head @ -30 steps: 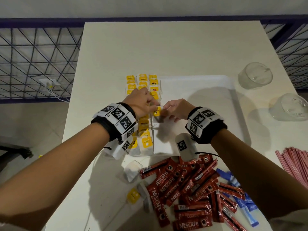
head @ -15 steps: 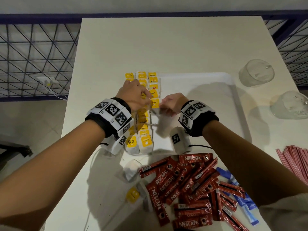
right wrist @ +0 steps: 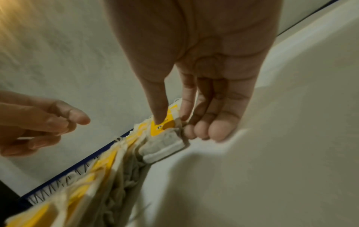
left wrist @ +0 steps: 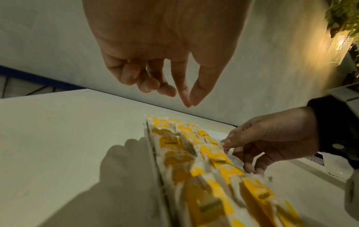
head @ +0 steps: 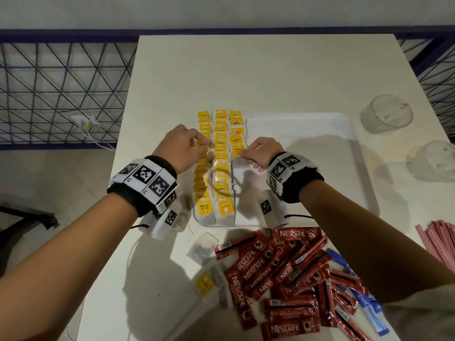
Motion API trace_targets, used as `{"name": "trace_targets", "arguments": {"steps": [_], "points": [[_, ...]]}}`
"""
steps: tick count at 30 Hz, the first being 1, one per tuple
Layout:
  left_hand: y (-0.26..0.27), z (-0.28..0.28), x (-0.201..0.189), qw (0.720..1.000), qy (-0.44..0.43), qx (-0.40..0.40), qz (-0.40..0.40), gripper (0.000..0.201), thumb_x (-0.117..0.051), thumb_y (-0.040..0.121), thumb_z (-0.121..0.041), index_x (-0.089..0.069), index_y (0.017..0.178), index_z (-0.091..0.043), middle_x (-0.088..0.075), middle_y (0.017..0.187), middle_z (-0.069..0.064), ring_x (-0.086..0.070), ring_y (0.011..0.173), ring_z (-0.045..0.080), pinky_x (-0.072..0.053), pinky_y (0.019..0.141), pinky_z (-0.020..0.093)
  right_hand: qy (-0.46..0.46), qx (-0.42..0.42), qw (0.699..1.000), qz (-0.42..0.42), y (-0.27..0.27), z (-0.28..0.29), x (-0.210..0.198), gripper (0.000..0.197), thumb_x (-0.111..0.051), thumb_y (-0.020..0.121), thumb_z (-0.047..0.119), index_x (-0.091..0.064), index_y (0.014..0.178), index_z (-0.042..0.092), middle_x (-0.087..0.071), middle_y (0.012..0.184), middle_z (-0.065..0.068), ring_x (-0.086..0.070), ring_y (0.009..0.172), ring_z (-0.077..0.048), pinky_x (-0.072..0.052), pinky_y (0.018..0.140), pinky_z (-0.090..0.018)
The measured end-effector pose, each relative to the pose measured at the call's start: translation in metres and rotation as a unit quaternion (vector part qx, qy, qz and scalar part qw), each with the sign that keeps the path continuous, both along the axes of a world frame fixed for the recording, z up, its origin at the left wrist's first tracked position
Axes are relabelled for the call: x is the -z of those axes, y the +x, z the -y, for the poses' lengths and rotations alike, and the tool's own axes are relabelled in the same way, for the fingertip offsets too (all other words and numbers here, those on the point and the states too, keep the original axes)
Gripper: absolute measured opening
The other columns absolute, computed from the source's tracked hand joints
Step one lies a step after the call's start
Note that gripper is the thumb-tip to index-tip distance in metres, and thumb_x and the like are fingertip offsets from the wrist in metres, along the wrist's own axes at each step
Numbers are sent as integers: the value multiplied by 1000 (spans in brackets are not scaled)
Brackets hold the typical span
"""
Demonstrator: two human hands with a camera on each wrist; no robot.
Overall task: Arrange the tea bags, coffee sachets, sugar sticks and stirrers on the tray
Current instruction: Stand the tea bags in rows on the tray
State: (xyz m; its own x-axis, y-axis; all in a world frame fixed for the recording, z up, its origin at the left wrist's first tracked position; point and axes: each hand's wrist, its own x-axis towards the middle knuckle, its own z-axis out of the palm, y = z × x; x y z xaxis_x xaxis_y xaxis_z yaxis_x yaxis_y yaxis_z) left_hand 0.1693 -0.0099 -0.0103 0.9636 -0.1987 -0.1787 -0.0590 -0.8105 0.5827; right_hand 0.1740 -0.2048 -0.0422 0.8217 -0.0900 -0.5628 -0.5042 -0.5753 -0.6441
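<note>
Tea bags (head: 219, 168): laid in three overlapping rows with yellow tags up, along the left end of the tray; third row reaching only partway toward the near edge.
Newest tea bag (head: 238, 156): near end of the third row, flat on the tray, yellow tag on top.
Right hand (head: 262, 152): thumb tip pressed on that bag's yellow tag, fingers (right wrist: 202, 129) nearly straight along its right side, tips down on the tray; grasping nothing.
Left hand (head: 181, 148): above the first and second rows; thumb and index tips pinched together, other fingers curled; nothing visible in the pinch in the left wrist view.
Tray (head: 320, 134): white, rectangular, mid-tabletop; right part bare.
Loose tea bags (head: 203, 247): two off the tray by its near-left corner, one showing a yellow tag.
Coffee sachets (head: 283, 274): red Nescafe sticks heaped at the tabletop's near edge, just below the tray.
Sugar sticks (head: 364, 301): blue, partly under the coffee heap's right side.
Stirrers (head: 439, 242): red-and-white bundle at the tabletop's right edge.
Glasses (head: 386, 116): two clear ones near the right edge, beyond the tray's far-right corner.
</note>
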Motion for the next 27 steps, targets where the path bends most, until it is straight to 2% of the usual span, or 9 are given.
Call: {"name": "trace_targets", "arguments": {"steps": [3, 7, 9, 11, 14, 17, 20, 25, 27], "points": [[-10, -17, -4, 1000, 0, -21, 6, 18, -58, 88, -17, -66, 104, -15, -43, 83, -3, -43, 85, 13, -26, 72, 16, -41, -8, 999, 29, -7, 1, -6, 31, -66, 83, 30, -47, 62, 18, -63, 83, -11, -53, 77, -22, -51, 80, -37], [-33, -46, -6, 998, 35, -54, -17, 20, -59, 88, -17, -65, 106, -16, -51, 94, 0, -46, 82, 15, -28, 73, 19, -34, -41, 997, 62, -27, -2, -21, 22, -65, 82, 28, -48, 71, 21, -60, 92, -7, -51, 81, -20, -44, 68, -29], [-46, -57, -2, 995, 64, -48, -60, 25, -61, 87, -19, -62, 111, -16, -54, 103, 1, -51, 88, 19, -32, 78, 21, -22, -92, 991, 96, -46, -13, -32, 10, -64, 84, 21, -56, 80, 16, -60, 89, -8, -53, 82, -21, -42, 71, -24], [-58, -61, 5, 991, 79, -22, -108, 36, -64, 85, -23, -57, 120, -16, -53, 118, 6, -53, 101, 23, -38, 90, 25, 7, -149, 980, 130, -67, -24, -45, 4, -62, 85, 13, -59, 87, 11, -59, 87, -8, -54, 79, -18, -39, 62, -16], [-78, -57, 14, 985, 102, 30, -132, 61, -68, 81, -36, -45, 135, -22, -42, 136, 9, -46, 120, 31, -34, 105, 38, 22, -260, 955, 142, -97, -45, -54, 8, -58, 86, 7, -63, 91, 3, -59, 87, -5, -49, 68, -7, -37, 60, -6], [-92, -47, 26, 974, 146, 95, -144, 79, -66, 75, -52, -32, 142, -28, -34, 143, 4, -36, 129, 30, -29, 108, 41, -13, -325, 936, 137, -116, -59, -48, 16, -54, 85, 7, -66, 95, 5, -66, 97, -8, -55, 81, -14, -39, 71, -13], [-104, -44, 32, 963, 195, 112, -147, 83, -60, 70, -59, -21, 142, -44, -35, 140, -5, -33, 123, 29, -36, 101, 46, -49, -367, 924, 92, -132, -69, -37, 24, -48, 88, 8, -65, 105, 10, -65, 108, -10, -57, 102, -22, -42, 89, -26], [-122, -50, 33, 959, 214, 118, -147, 82, -69, 74, -49, -26, 143, -34, -29, 143, -3, -30, 121, 33, -37, 103, 45, -126, -433, 892, 48, -150, -80, -27, 34, -51, 91, 19, -54, 125, 16, -53, 129, -5, -47, 119, -20, -37, 99, -29], [-130, -52, 32, 959, 219, 121, -134, 73, -69, 77, -41, -34, 139, -28, -30, 141, 1, -32, 120, 33, -38, 101, 42, -172, -453, 874, 23, -155, -85, -25, 43, -52, 92, 27, -44, 133, 18, -44, 137, -6, -43, 124, -24, -36, 102, -33]]}}
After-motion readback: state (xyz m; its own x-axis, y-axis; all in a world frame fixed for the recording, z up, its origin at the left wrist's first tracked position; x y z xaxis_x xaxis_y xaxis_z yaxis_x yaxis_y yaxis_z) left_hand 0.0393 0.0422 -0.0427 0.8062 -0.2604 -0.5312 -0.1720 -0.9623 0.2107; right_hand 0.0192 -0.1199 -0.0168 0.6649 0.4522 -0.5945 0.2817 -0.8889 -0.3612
